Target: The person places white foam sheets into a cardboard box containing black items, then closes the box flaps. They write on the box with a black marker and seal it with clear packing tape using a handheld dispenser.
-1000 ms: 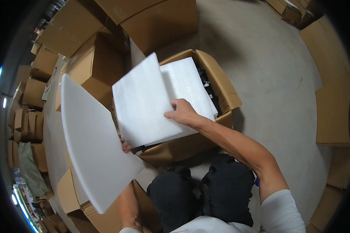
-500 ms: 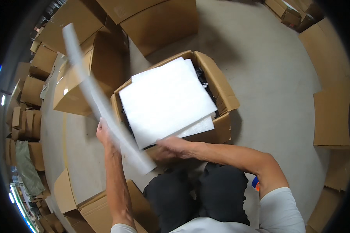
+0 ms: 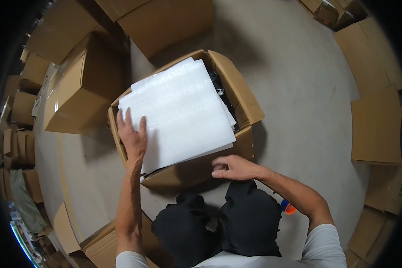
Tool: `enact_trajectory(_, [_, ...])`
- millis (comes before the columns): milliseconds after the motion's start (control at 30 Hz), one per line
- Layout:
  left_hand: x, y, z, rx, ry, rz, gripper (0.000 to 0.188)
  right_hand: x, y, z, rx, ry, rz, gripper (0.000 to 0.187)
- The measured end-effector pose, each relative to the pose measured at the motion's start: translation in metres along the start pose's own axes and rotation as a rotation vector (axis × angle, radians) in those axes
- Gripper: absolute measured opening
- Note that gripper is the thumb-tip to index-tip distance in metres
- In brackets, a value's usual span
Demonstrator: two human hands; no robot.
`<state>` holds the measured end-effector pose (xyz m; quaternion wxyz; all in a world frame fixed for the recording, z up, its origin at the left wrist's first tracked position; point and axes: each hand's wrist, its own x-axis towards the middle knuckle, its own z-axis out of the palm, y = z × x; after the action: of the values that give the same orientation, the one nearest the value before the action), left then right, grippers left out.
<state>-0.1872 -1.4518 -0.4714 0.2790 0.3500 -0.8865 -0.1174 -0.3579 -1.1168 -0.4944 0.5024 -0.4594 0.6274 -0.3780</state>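
White foam sheets (image 3: 178, 107) lie stacked, slightly askew, across the top of an open cardboard box (image 3: 248, 100) in front of my knees. Dark items (image 3: 221, 91) in the box show through the gap along its right side. My left hand (image 3: 133, 136) rests with spread fingers on the left edge of the top sheet. Beside the near right part of the box is my right hand (image 3: 236, 168), a little blurred. Its fingers are loosely bent, the thumb apart, and nothing shows in them.
A taped closed carton (image 3: 71, 89) stands left of the box, with larger cartons (image 3: 165, 27) behind. At lower left is a carton with raised flaps (image 3: 67, 230). A blue and orange ring-shaped roll (image 3: 288, 207) lies by my right knee. More cartons (image 3: 375, 127) line the right side.
The foam sheet that my left hand held up at the left now lies flat on the stack, with that hand on it. My right hand has moved right, off the sheets' near edge.
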Motion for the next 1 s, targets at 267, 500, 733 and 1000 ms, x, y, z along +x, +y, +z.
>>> enact_trajectory(267, [-0.012,0.029,0.038,0.194,-0.518,0.206,0.078,0.046,-0.027,-0.003,0.251,0.243,0.221,0.04])
enact_trajectory(500, [0.066,0.024,0.03,0.052,-0.408,0.219,0.054,0.039,-0.058,-0.039,-0.217,0.712,-0.199,0.028])
enact_trajectory(733, [0.149,-0.016,0.08,0.045,-0.482,-0.045,0.073,0.076,-0.061,-0.014,-0.862,0.386,-0.314,0.068])
enact_trajectory(1000, [0.132,-0.024,0.087,0.142,-0.498,0.11,0.072,0.09,-0.05,0.006,-0.946,0.355,-0.25,0.09])
